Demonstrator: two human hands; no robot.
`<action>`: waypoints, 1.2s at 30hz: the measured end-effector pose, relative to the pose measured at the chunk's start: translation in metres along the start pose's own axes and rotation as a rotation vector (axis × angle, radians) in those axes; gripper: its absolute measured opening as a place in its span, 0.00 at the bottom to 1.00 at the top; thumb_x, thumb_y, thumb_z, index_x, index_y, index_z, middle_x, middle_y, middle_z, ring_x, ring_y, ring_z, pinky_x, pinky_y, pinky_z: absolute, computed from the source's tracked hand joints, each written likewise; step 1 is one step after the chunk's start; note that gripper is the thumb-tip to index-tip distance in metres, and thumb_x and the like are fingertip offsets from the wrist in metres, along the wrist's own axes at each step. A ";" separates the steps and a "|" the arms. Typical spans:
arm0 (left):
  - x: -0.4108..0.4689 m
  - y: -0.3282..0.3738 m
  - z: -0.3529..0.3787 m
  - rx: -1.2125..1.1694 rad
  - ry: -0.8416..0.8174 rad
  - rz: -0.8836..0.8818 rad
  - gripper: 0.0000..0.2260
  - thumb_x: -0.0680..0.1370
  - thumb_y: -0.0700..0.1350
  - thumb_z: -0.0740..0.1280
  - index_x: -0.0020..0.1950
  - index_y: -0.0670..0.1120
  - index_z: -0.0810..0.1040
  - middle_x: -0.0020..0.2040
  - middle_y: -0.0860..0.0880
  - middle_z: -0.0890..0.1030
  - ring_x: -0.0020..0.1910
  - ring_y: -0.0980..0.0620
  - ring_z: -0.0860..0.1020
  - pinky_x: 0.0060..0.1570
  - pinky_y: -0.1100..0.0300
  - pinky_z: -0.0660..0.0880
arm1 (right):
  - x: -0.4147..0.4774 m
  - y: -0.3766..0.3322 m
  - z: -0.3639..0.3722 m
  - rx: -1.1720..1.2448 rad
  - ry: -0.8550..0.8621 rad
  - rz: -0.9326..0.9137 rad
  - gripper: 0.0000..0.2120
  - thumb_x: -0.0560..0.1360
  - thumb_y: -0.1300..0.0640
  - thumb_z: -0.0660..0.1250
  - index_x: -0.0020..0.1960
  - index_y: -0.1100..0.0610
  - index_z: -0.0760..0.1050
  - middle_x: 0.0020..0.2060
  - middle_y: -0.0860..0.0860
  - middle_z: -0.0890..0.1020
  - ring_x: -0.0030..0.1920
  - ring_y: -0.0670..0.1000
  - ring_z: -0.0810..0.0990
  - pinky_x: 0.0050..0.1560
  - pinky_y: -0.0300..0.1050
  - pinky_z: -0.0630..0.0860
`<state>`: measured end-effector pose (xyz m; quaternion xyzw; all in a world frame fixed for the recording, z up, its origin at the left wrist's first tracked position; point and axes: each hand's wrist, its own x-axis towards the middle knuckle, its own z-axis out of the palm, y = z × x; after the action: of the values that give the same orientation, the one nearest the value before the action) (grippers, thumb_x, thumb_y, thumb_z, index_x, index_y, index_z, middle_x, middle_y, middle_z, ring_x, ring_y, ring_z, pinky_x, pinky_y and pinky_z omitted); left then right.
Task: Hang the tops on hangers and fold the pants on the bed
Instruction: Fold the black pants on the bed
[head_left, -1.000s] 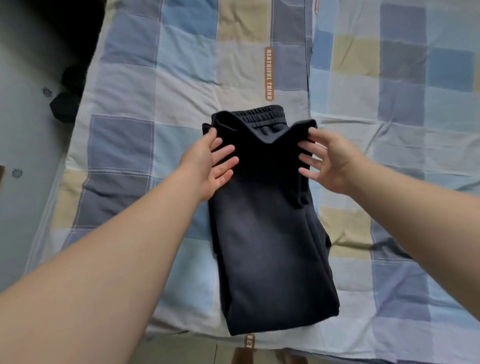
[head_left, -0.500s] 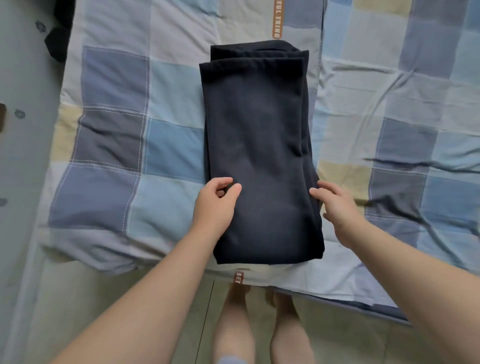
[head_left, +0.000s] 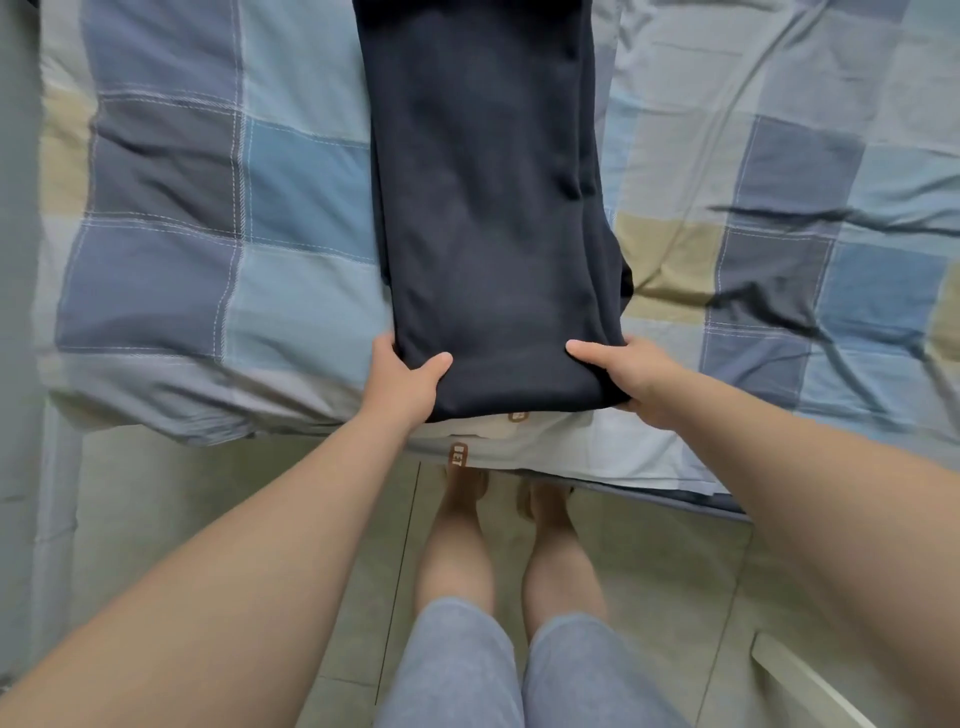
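Head view, looking steeply down: the left hand (head_left: 404, 385) grips the near left corner of the folded pants (head_left: 488, 208), with its thumb lying on top of the cloth and its fingers tucked out of sight beneath the edge. The right hand (head_left: 635, 385) holds the near right corner in the same way, thumb stretched flat over the top and fingers curled under the stacked layers. Both forearms reach in from the lower corners of the picture, bare to the elbow.

These pants are dark navy, of a soft, thick fabric, folded into one long narrow strip. It lies lengthwise on the bed (head_left: 156, 280), its near end just at the bed's front edge between the two hands and its far end running out past the top of the picture. Several layers show along its right side, where one fold bulges out a little.

A checked cover in blue, grey, pale blue and cream squares, creased on the right, dresses the bed. An orange label (head_left: 459, 454) with white letters sits on the white strip at its front edge, just below the pants.

Below the bed is a pale tiled floor (head_left: 249, 499). The person's bare lower legs (head_left: 558, 566) and feet stand there close to the bed, with grey-blue shorts (head_left: 457, 670) above the knees. A white edge (head_left: 810, 686) crosses the lower right corner; what it belongs to cannot be told.
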<state>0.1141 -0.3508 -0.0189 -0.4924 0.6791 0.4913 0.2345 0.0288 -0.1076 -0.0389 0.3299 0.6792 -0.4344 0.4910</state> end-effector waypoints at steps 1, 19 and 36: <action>-0.001 0.002 -0.002 -0.010 -0.012 -0.022 0.25 0.77 0.47 0.73 0.71 0.44 0.70 0.64 0.50 0.77 0.58 0.49 0.77 0.55 0.58 0.71 | -0.003 -0.003 0.000 -0.003 -0.006 0.010 0.27 0.70 0.45 0.78 0.63 0.54 0.73 0.57 0.49 0.81 0.56 0.53 0.81 0.60 0.52 0.79; -0.139 -0.078 -0.038 -0.084 -0.137 -0.399 0.17 0.78 0.45 0.73 0.65 0.44 0.78 0.59 0.46 0.83 0.56 0.44 0.82 0.61 0.46 0.79 | -0.143 0.106 0.005 0.006 0.043 0.259 0.21 0.70 0.51 0.79 0.59 0.58 0.79 0.52 0.52 0.84 0.47 0.51 0.83 0.32 0.40 0.79; -0.054 0.075 -0.053 -0.555 -0.060 -0.291 0.08 0.79 0.49 0.67 0.57 0.50 0.78 0.53 0.48 0.81 0.38 0.51 0.80 0.38 0.57 0.75 | -0.105 -0.063 -0.009 0.494 -0.007 0.062 0.15 0.75 0.52 0.72 0.60 0.53 0.78 0.52 0.54 0.84 0.37 0.53 0.87 0.38 0.45 0.82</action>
<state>0.0771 -0.3721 0.0784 -0.6151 0.4341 0.6335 0.1787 0.0020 -0.1272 0.0797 0.4591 0.5402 -0.5732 0.4109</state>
